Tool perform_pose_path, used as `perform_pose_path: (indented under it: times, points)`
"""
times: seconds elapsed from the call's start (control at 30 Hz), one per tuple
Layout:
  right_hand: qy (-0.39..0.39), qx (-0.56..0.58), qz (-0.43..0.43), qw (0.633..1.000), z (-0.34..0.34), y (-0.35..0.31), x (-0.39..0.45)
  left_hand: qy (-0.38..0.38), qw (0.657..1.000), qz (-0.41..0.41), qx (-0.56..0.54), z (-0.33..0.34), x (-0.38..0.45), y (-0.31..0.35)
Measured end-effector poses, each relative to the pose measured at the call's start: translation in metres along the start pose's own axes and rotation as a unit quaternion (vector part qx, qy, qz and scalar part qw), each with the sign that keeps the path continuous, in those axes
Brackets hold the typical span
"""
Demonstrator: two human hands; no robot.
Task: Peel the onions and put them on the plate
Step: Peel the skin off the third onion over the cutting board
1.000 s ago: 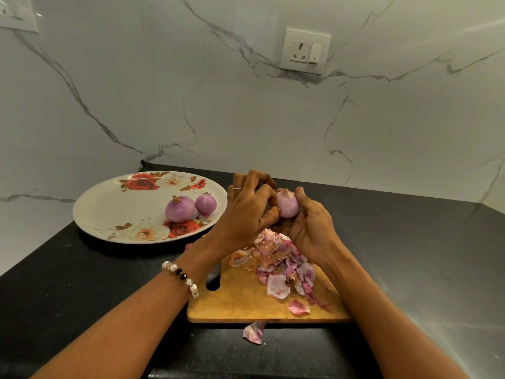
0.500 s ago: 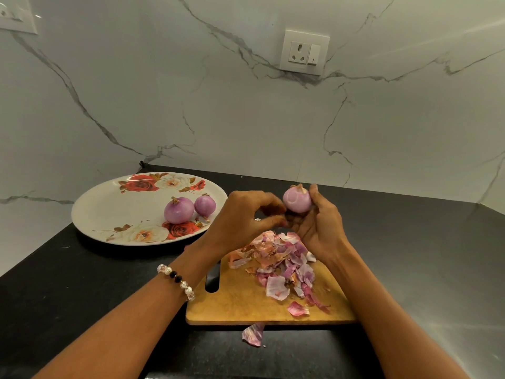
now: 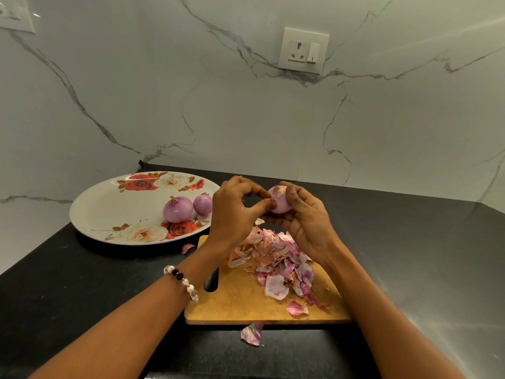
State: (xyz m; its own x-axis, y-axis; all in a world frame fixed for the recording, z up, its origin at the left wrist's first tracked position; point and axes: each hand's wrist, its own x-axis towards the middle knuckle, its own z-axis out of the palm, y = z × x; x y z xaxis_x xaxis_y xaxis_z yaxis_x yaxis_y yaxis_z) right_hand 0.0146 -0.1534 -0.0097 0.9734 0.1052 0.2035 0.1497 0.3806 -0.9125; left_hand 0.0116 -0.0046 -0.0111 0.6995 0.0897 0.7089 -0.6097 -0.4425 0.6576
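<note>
A small pale purple onion [image 3: 279,200] is held in the air above the cutting board, gripped by the fingers of my right hand [image 3: 306,222]. My left hand [image 3: 236,212] is at its left side, thumb and fingertips pinching at the onion's skin. Two peeled purple onions [image 3: 178,209] [image 3: 203,204] lie on the white rose-patterned plate [image 3: 109,212] to the left. A heap of pink and brown onion peels [image 3: 276,258] covers the wooden cutting board [image 3: 246,305] under my hands.
Black countertop [image 3: 68,283] runs to a white marble wall with a socket [image 3: 303,50]. One loose peel [image 3: 252,334] lies in front of the board and another [image 3: 188,248] lies between board and plate.
My left hand, which had dropped toward the peel heap half a second ago, has come back up to the onion. The onion stays in my right hand, slightly turned.
</note>
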Motion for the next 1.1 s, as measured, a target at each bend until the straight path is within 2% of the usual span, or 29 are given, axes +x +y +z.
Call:
perform_pose_path:
  times: [0.13, 0.33, 0.67, 0.9, 1.1]
  points:
    - [-0.002, -0.008, -0.007, 1.000, -0.001, 0.001, 0.001, -0.013, 1.000, -0.015, 0.002, -0.001, 0.001, -0.001]
    - [-0.010, -0.015, -0.008, 1.000, -0.002, 0.001, 0.000, -0.070, 0.997, -0.042, -0.004, -0.001, 0.003, -0.004]
    - [0.016, 0.051, 0.022, 0.998, 0.001, -0.001, 0.000, -0.092, 0.992, 0.061, 0.068, 0.007, 0.001, -0.007]
    - [0.088, 0.116, 0.047, 0.988, -0.015, -0.012, 0.001, -0.096, 0.992, 0.083, 0.016, 0.002, 0.002, 0.001]
    - [0.074, 0.098, 0.057, 0.991, -0.014, -0.011, 0.000, -0.107, 0.992, 0.071, -0.002, -0.003, 0.000, 0.003]
